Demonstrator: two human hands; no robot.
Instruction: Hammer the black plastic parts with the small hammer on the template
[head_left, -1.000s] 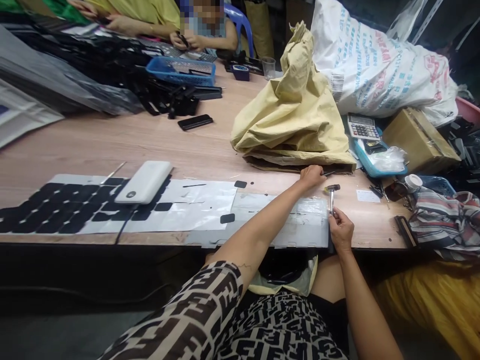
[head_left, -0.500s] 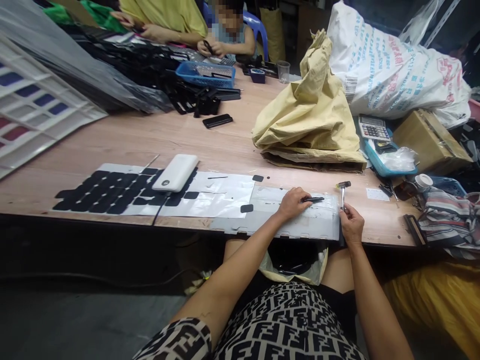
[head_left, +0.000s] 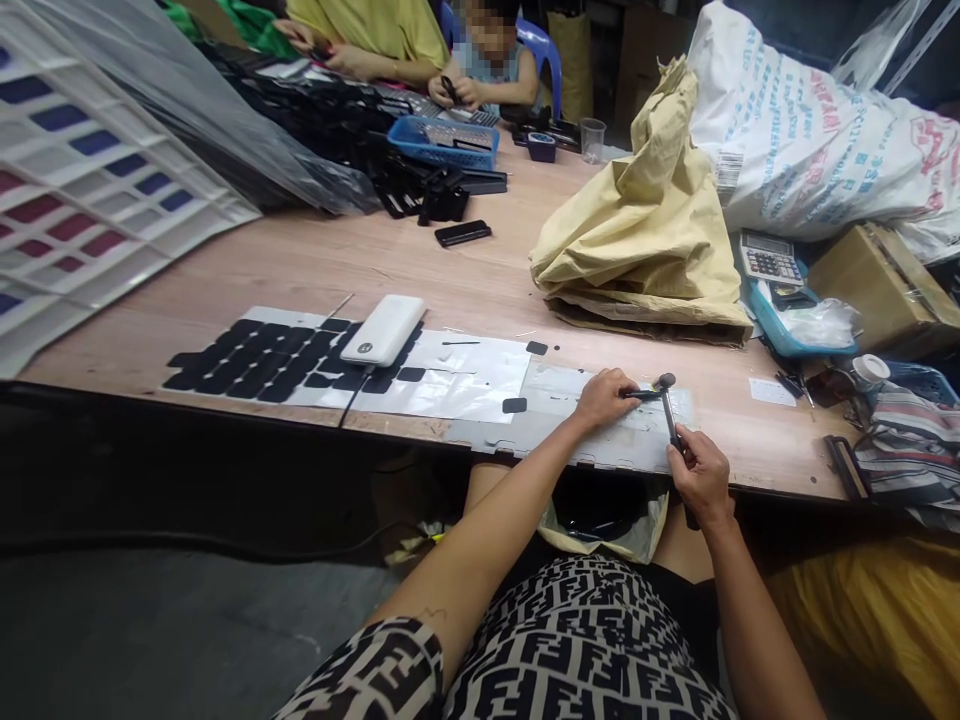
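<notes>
My right hand (head_left: 701,470) is wrapped around the dark handle of a small hammer (head_left: 670,412). The hammer's head is over the far end of a slim black piece (head_left: 641,394); whether they touch I cannot tell. My left hand (head_left: 606,398) pinches the other end of that piece, low over a clear plastic board (head_left: 555,440) along the table's front edge. Left of the board, a white sheet (head_left: 480,385) carries rows of black stickers (head_left: 259,360). A white power bank (head_left: 385,330) with a cable rests on the sheet.
A yellow sack (head_left: 637,240) stands behind the board. At right are a calculator (head_left: 770,262), a cardboard box (head_left: 870,285) and a large white bag (head_left: 810,140). A blue basket (head_left: 442,145) and black parts lie at the back, where two people sit. A bag (head_left: 604,535) hangs below the table edge.
My right hand has swung the hammer leftward, bringing its head over the black piece. My left hand still grips that piece. The whole view has shifted slightly.
</notes>
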